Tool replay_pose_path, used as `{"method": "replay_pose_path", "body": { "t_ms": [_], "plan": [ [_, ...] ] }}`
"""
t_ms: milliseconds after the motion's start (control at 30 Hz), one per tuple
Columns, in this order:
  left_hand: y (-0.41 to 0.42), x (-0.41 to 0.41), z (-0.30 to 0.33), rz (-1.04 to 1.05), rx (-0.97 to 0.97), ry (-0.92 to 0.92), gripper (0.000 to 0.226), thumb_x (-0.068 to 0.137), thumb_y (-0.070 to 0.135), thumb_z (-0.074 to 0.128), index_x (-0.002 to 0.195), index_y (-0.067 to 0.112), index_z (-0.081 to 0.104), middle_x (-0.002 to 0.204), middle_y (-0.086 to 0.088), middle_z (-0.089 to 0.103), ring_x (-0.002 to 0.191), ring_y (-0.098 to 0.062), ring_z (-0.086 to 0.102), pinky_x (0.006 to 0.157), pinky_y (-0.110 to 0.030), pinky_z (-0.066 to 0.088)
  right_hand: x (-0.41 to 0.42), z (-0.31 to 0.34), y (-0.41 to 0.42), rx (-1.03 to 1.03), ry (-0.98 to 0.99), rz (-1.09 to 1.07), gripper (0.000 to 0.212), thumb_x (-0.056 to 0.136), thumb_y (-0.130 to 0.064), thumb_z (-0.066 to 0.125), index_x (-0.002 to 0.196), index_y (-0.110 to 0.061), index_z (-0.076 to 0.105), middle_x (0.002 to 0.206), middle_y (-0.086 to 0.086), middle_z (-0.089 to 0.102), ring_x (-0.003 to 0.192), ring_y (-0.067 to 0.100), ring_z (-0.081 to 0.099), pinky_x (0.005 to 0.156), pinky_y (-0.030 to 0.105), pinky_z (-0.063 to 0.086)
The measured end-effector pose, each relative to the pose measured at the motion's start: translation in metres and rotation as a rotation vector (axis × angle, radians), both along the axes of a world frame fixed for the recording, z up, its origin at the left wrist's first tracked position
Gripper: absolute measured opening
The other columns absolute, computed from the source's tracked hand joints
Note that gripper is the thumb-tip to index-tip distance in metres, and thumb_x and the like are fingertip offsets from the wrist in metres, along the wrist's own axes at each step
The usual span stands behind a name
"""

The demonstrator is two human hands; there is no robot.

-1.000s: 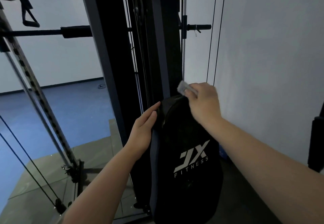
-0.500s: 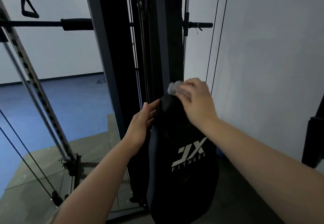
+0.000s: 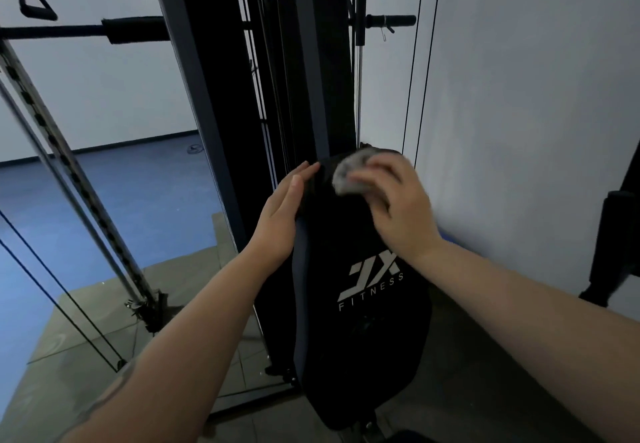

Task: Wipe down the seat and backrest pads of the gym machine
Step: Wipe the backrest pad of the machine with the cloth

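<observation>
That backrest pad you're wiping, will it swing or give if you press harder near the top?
Probably little swing: the left hand braces the backrest pad at its edge. Its dark cover looks smooth, so the cloth under the right hand should glide.

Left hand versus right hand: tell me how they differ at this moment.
The left hand lies flat with straight fingers against the backrest pad's left edge; the right hand curls over a pale wipe on the pad's top. The left hand holds nothing; the right holds the wipe. Both are bare and touch the pad.
</observation>
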State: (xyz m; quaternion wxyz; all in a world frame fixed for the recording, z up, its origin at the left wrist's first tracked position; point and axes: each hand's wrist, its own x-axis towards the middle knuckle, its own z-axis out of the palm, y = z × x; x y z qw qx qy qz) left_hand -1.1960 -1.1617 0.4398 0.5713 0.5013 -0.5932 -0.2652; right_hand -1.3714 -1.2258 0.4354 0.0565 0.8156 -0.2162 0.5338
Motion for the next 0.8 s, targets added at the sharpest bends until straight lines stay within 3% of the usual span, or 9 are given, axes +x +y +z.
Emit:
{"method": "replay_pose_path", "body": {
  "t_ms": [67,133,233,333,500,633,733,800],
  "plan": [
    [-0.004,-0.006,0.006,-0.004,-0.021,-0.019,0.043,0.103,0.036,0.027,0.135,0.022,0.052,0.147,0.010,0.041,0.134,0.000,0.037,0.113,-0.023,0.031,0.014,-0.003,-0.001,0.051,-0.125,-0.045,0.021,0.083,0.000,0.058,0.101,-0.001,0.069,0.106,0.018,0.059,0.104,0.029,0.053,0.096,0.036,0.043],
    [-0.009,-0.009,0.010,-0.016,-0.049,-0.104,0.040,0.103,0.033,0.030,0.134,0.022,0.054,0.147,0.013,0.040,0.135,0.002,0.034,0.111,-0.016,0.028,0.022,-0.021,0.004,0.025,-0.072,-0.023,0.021,0.082,0.003,0.057,0.099,0.000,0.070,0.105,0.019,0.062,0.102,0.030,0.054,0.095,0.037,0.044],
    [-0.020,-0.010,0.017,0.010,-0.080,-0.341,0.040,0.103,0.035,0.031,0.135,0.025,0.052,0.146,0.017,0.038,0.138,0.000,0.027,0.116,-0.025,0.018,0.010,-0.051,0.010,-0.012,0.183,0.114,0.023,0.077,0.012,0.065,0.096,0.000,0.071,0.103,0.019,0.065,0.095,0.035,0.059,0.087,0.039,0.048],
    [-0.030,-0.013,0.024,0.035,-0.140,-0.511,0.039,0.101,0.037,0.034,0.132,0.026,0.055,0.140,0.015,0.046,0.132,-0.003,0.037,0.113,-0.029,0.025,-0.012,-0.058,0.008,0.026,0.300,0.158,0.023,0.078,0.009,0.062,0.096,-0.001,0.070,0.105,0.017,0.063,0.096,0.033,0.058,0.088,0.038,0.049],
    [-0.056,-0.030,0.043,0.183,-0.228,-0.853,0.036,0.098,0.037,0.035,0.121,0.027,0.061,0.121,0.008,0.061,0.115,-0.012,0.052,0.102,-0.037,0.035,-0.020,-0.026,-0.020,0.282,-0.399,-0.061,0.030,0.085,-0.001,0.061,0.114,-0.006,0.064,0.115,0.006,0.051,0.111,0.018,0.049,0.101,0.027,0.040],
    [-0.066,-0.032,0.042,0.229,-0.265,-1.042,0.037,0.096,0.037,0.038,0.125,0.026,0.057,0.123,0.006,0.060,0.116,-0.015,0.050,0.095,-0.029,0.032,-0.004,-0.043,-0.015,0.387,-0.433,-0.053,0.042,0.082,0.006,0.061,0.121,-0.009,0.064,0.117,0.011,0.054,0.112,0.015,0.049,0.104,0.024,0.037],
    [-0.068,-0.033,0.041,0.250,-0.310,-1.077,0.036,0.096,0.035,0.039,0.125,0.024,0.057,0.122,0.004,0.060,0.114,-0.017,0.051,0.095,-0.030,0.032,-0.025,-0.048,-0.016,0.407,-0.415,-0.044,0.034,0.083,0.006,0.061,0.114,-0.005,0.067,0.110,0.009,0.056,0.106,0.015,0.053,0.098,0.016,0.038],
    [-0.066,-0.036,0.041,0.270,-0.330,-1.089,0.036,0.096,0.034,0.039,0.124,0.022,0.059,0.120,0.003,0.062,0.112,-0.018,0.053,0.094,-0.030,0.034,-0.034,-0.024,-0.032,0.472,-0.576,-0.131,0.025,0.084,0.001,0.062,0.109,-0.002,0.067,0.107,0.006,0.052,0.101,0.019,0.054,0.092,0.011,0.036]
  ]
}}
